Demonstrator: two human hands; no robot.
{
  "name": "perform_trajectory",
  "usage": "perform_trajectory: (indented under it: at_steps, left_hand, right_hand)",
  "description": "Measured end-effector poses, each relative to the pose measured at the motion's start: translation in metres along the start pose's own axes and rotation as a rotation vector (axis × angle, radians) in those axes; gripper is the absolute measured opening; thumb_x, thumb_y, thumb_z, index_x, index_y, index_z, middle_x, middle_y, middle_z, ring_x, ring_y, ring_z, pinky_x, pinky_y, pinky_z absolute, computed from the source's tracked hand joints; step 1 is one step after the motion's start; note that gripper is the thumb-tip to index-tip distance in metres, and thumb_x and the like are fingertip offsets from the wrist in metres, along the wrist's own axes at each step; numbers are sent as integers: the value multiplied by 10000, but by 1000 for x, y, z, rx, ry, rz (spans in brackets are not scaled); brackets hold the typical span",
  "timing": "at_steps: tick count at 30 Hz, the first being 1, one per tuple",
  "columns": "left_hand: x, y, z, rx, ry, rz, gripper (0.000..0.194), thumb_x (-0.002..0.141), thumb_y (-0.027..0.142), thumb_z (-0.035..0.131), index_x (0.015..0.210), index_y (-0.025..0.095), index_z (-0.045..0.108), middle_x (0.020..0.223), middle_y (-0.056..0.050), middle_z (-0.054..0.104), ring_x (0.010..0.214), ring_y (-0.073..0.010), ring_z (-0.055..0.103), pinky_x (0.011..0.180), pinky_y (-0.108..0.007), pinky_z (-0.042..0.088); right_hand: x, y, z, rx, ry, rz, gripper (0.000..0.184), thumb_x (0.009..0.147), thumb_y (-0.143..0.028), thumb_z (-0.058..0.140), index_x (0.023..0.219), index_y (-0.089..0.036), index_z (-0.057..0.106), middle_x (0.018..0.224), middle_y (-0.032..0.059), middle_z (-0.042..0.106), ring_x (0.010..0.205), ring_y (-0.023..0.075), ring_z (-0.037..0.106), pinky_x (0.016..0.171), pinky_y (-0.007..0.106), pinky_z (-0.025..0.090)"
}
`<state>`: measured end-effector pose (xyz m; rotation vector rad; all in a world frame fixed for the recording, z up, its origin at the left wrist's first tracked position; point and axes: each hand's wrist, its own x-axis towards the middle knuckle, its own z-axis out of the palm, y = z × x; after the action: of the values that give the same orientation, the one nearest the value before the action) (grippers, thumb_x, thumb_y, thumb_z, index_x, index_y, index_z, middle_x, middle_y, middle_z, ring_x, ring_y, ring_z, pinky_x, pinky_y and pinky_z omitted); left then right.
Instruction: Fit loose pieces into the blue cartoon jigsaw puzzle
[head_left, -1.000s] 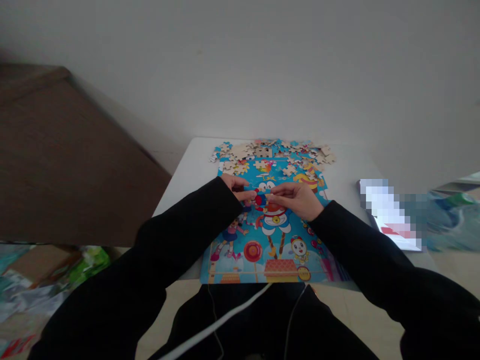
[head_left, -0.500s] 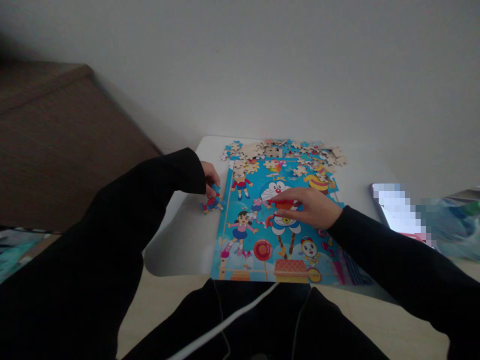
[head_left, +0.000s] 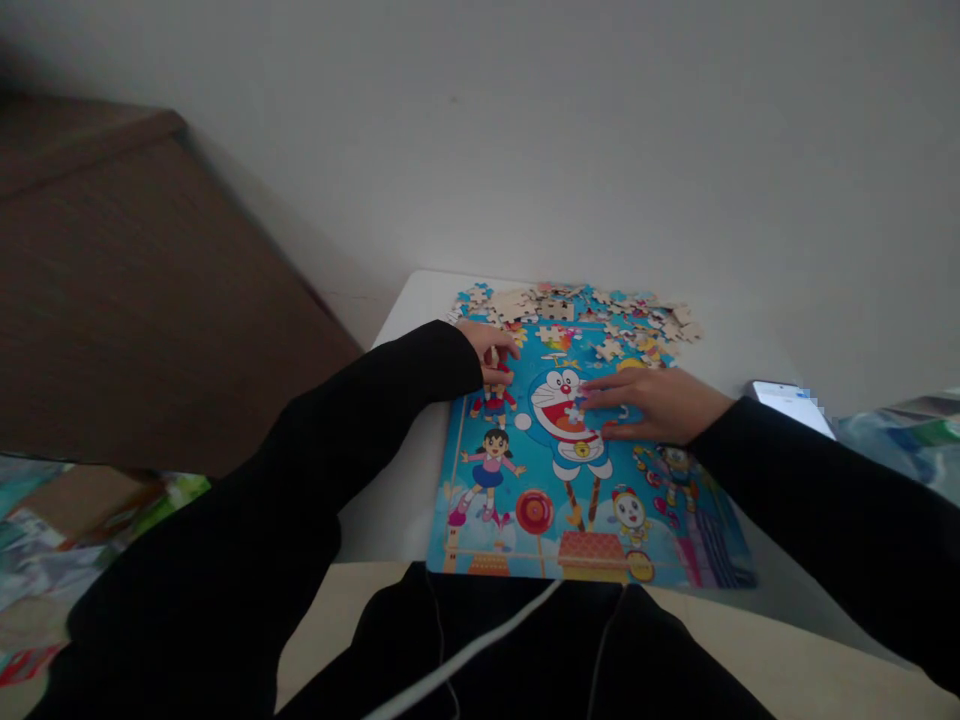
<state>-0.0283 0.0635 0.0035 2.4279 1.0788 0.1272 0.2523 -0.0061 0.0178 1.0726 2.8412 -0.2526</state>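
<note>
Glossy, seemingly cardboard puzzle board

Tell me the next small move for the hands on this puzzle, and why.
Probably press the small piece under the right hand flat into the puzzle board: the fingertips rest on it at the cartoon cat's face, while the left hand steadies the board's upper left.

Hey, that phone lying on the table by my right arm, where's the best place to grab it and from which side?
The phone lies flat, screen up, on the white table, just past the right hand and partly hidden by the sleeve. Probably best to pinch its two long edges from above near the far end, which is uncovered, since a flat slab offers only thin edges to grip.
</note>
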Motion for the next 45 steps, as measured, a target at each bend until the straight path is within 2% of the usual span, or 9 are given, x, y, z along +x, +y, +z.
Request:
perform_trajectory:
  at_steps: [3,6,14,18,21,24,29,36,45]
  left_hand:
    - [-10,-9,-4,237,191,-46,410,748,390,621,1077,145,624,1008,-72,634,898,-179,595,827,-265,445]
    - [-13,-19,0,371,189,-71,411,769,390,602,1084,128,636,1051,-108,615,976,-232,576,901,-325,426]
    - [-7,-31,20,415,255,27,346,857,322,456,1068,136,658,900,-111,636,839,-200,601,779,-285,459]
    - [-4,-35,24,503,335,123,330,892,303,394,922,145,683,822,-91,648,778,-180,599,761,-280,452]
    - [-3,-36,25,565,366,96,341,895,272,373,869,123,679,803,-98,658,756,-173,600,740,-276,451]
    - [-3,-34,22,543,412,12,289,870,237,404,834,123,667,816,-91,665,741,-159,598,703,-255,442]
    - [-5,-30,18,397,425,-168,206,842,239,465,844,140,646,780,-38,650,709,-128,579,644,-211,419]
    - [-4,-44,26,368,335,-60,392,749,459,622,995,159,682,899,-66,658,849,-180,597,761,-253,456]
    - [-5,-46,25,320,360,81,273,817,336,546,959,157,695,843,-73,643,807,-159,599,760,-244,459]
  right_hand:
    - [13,8,-9,-42,10,97,267,825,-407,556,1013,-274,690,1066,23,681,927,218,631,699,309,488]
    - [47,4,-11,-32,73,137,282,852,-388,528,1050,-247,673,1062,42,679,929,221,622,734,319,469]
    - [127,-17,1,-82,229,184,380,869,-398,505,1172,-191,600,1084,93,643,974,245,591,714,315,434]
    - [128,-18,2,-135,223,200,321,911,-329,417,1066,-165,646,1023,107,657,911,225,600,674,292,405]
    - [120,-11,-1,-20,321,252,310,913,-280,395,939,-157,678,922,98,681,845,209,608,687,296,406]
    - [110,0,-2,387,436,381,264,875,-295,471,833,-146,683,745,72,677,694,179,611,635,290,443]
    - [94,8,5,1030,285,514,162,805,-257,578,733,-152,679,623,45,654,532,117,583,469,218,464]
    - [88,3,14,1103,256,447,92,748,-242,658,690,-180,692,637,32,670,528,98,588,408,170,443]
    - [109,-17,4,1034,244,365,155,789,-278,596,777,-174,711,632,13,642,532,97,546,423,189,404]
